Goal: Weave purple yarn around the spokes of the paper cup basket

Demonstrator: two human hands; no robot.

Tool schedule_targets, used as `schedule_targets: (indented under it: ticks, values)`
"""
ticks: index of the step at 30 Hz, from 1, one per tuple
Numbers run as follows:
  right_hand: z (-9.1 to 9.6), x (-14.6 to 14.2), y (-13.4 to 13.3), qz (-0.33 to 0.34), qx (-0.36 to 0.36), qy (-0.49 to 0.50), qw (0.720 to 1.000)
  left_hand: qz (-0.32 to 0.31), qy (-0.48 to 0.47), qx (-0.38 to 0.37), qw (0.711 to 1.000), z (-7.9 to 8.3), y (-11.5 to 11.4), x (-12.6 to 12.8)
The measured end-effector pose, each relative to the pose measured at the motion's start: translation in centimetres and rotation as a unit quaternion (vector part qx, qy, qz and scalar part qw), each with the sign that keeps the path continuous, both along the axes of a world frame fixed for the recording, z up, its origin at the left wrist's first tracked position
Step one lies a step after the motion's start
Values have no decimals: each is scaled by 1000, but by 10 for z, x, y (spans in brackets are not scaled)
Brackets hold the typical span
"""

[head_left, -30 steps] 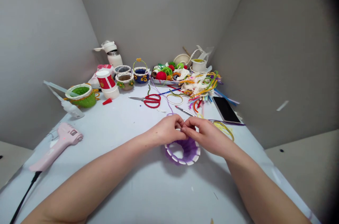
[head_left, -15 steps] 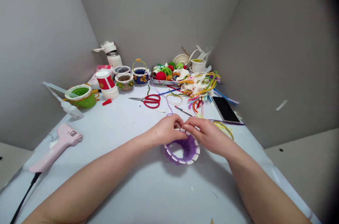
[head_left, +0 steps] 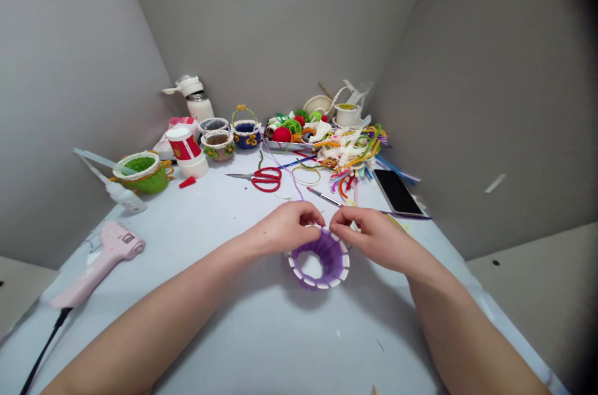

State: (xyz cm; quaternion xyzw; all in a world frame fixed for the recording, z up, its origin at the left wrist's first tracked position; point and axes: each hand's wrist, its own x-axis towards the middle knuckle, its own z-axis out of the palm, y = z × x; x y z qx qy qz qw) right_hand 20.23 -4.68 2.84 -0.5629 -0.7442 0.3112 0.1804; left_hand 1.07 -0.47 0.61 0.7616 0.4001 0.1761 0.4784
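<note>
A paper cup, its white rim cut into tabs and purple yarn woven round its wall, stands in front of me with its mouth towards me. My left hand grips its back rim, thumb inside and the other fingers curled behind. Just to the right, my right hand is closed in a pinch close to the rim; whatever lies between its fingertips is too small to make out. A strand of purple yarn runs from the back of the table towards the cup.
Red-handled scissors, a pen and a phone lie beyond my hands. To the left are a pink glue gun, a glue bottle and a green basket. Small decorated pots and a craft-material pile stand behind.
My right hand has drawn slightly right, away from my left fingers, so a gap now shows between them. The cup sits nearly where it was, still in my left hand.
</note>
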Motion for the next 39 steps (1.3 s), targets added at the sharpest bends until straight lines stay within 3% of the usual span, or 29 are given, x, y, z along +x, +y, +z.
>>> schedule_targets:
  ticks: [9, 26, 39]
  values:
    - [-2, -6, 0, -8, -2, -11, 1000, 13, -30, -58, 998, -6, -2, 8]
    - [-12, -10, 2, 7, -17, 18, 1000, 7, 11, -59, 998, -7, -2, 7]
    - [-4, 13, 3, 10, -42, -7, 999, 18, 22, -61, 998, -4, -1, 6]
